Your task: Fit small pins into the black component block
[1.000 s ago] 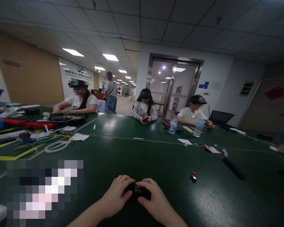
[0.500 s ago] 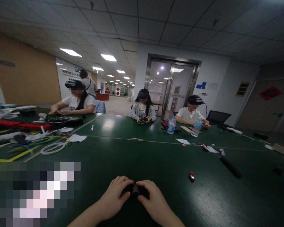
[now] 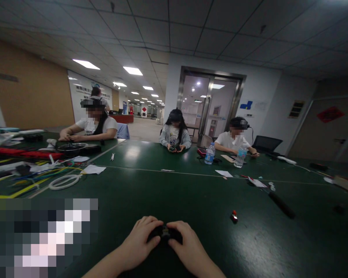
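Plainly, both hands are occupied. Clock set on the small black object (image 3: 165,234), low in the head view at the wearer's side of the green table (image 3: 162,197). Left hand (image 3: 143,236) grips its 9 o'clock end, right hand (image 3: 186,237) its 3 o'clock end; fingers curl over the far side, thumbs at the near side. Middle of object exposed between them, dark with a paler patch; whether it rests on the tabletop, cannot tell. Between 2 and 3 o'clock, well apart: a red-and-silver item (image 3: 234,217), and farther out a black handle (image 3: 281,204). At 1 o'clock, a water bottle (image 3: 209,154), upright. Wrench (image 3: 112,157) at 11, white coil (image 3: 60,187) at 10. Seated co-worker (image 3: 174,137) at 12, holding something dark.
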`<state>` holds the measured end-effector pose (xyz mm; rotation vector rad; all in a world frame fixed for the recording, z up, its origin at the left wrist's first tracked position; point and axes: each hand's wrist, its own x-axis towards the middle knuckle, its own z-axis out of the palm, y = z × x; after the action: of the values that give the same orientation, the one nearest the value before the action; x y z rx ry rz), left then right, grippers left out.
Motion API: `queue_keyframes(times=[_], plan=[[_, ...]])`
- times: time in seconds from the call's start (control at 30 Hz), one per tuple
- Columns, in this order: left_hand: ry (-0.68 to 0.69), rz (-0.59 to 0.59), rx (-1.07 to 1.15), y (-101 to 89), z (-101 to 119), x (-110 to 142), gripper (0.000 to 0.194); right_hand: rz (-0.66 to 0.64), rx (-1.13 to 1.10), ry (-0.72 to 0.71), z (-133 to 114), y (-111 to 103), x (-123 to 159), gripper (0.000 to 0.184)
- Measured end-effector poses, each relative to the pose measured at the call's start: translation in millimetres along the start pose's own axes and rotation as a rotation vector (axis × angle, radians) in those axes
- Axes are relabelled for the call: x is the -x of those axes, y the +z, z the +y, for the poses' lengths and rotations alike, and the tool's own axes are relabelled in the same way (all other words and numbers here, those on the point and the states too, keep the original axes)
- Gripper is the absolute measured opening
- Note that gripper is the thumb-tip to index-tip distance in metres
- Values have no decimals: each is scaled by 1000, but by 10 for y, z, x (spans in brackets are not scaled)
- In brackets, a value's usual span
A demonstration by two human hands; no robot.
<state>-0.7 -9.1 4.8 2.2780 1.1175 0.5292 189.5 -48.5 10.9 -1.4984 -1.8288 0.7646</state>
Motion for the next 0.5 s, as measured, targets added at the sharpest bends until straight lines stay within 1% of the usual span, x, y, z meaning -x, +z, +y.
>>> queue_keyframes(times=[0.3, 0.5], plan=[[-40, -25, 10, -39, 66, 10, 36, -17, -9, 25, 14, 4, -8, 40], [-29, -17, 17, -42, 59, 2, 36, -3, -5, 35, 32, 12, -8, 38]])
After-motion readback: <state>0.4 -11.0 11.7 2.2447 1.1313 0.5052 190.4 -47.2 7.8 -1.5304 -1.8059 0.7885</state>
